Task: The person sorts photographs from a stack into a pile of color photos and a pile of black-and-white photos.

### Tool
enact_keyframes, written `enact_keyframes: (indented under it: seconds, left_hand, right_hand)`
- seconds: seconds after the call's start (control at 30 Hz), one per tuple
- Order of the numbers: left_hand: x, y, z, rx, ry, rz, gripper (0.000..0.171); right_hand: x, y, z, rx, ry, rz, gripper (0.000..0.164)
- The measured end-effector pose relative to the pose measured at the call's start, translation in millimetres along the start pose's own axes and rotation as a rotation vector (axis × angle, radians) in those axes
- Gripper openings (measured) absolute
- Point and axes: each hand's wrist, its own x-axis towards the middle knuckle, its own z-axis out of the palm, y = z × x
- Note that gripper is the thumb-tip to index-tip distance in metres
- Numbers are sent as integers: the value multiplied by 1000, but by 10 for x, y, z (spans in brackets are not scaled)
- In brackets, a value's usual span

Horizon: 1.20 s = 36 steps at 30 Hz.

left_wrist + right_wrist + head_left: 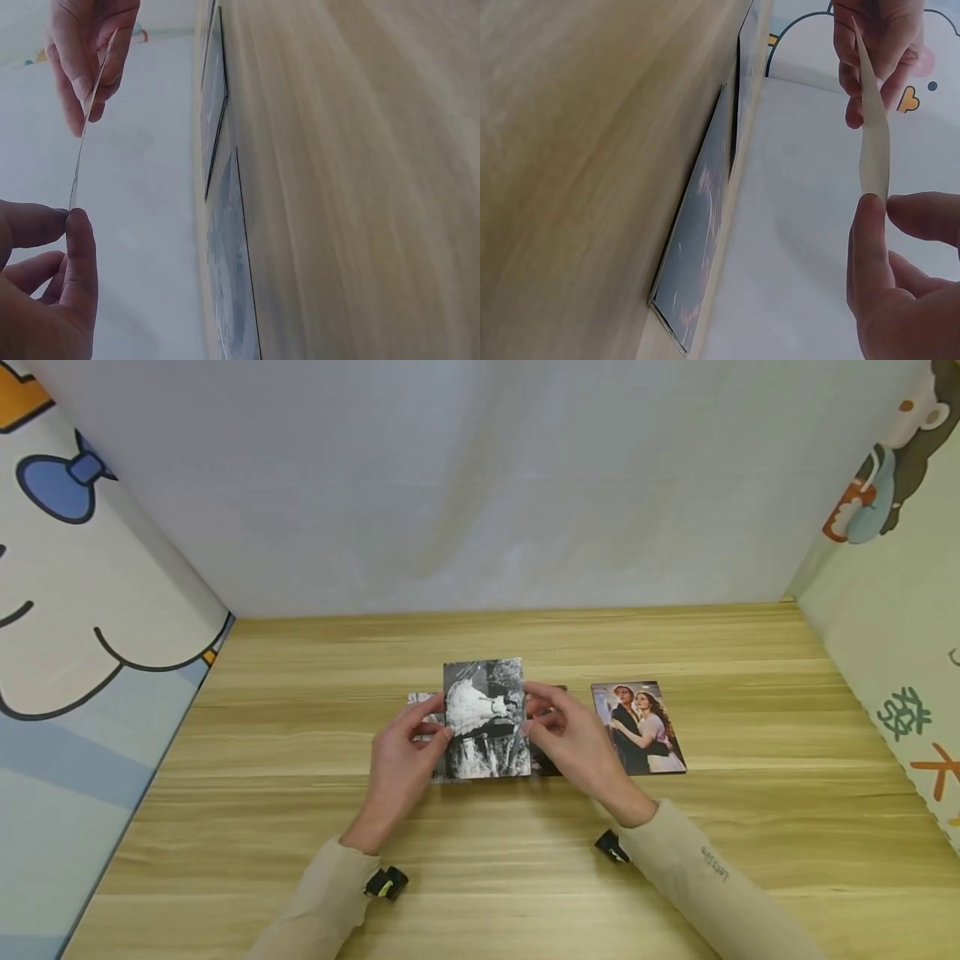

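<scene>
A black-and-white photo card [487, 718] showing a pale dress is held up above the table by both hands. My left hand [401, 756] pinches its left edge between thumb and fingers, while my right hand [585, 747] pinches the right edge. Seen edge-on in the right wrist view, the card [875, 142] is thin and slightly bowed, well off the tabletop. Behind it lie a greyish photo [232, 262] on the left and a dark photo [546, 765] in the middle, both partly hidden in the head view. To the right lies a colour photo of a couple [641, 727].
The wood-grain table [300, 693] meets a white back wall [480, 485]. Side walls with cartoon prints, such as a blue bow [56, 485], stand left and right. Black wrist devices [387, 883] are strapped at both beige sleeves [705, 877].
</scene>
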Motion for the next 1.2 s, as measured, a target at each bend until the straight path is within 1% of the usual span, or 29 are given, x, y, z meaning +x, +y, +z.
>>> enact_keyframes:
  seconds: [0.13, 0.27, 0.43, 0.57, 0.73, 0.87, 1.03, 1.2]
  left_hand:
    - [1, -23, -39, -4, 6, -32, 54]
    - [6, -46, -78, 6, 25, -62, 55]
    - [8, -84, -135, 22, 45, -75, 53]
    - [11, -112, -181, 18, 60, -86, 52]
    - [25, -147, -224, 50, 76, -92, 49]
    - [41, -164, -252, 73, 79, -92, 48]
    - [56, -188, -298, 98, 76, -95, 47]
    - [79, -221, -328, 136, 63, -98, 47]
  right_hand:
    - [26, 2, 36, 13, -18, -3, 52]
    - [40, -17, 86, 8, -35, 12, 54]
    - [77, -47, 155, 6, -58, 25, 58]
    - [115, -66, 208, -21, -69, 8, 60]
    - [164, -97, 273, -36, -81, -7, 61]
    - [191, -113, 302, -63, -90, -12, 59]
    - [218, -135, 335, -132, -103, -20, 56]
    - [255, -148, 383, -162, -117, 10, 56]
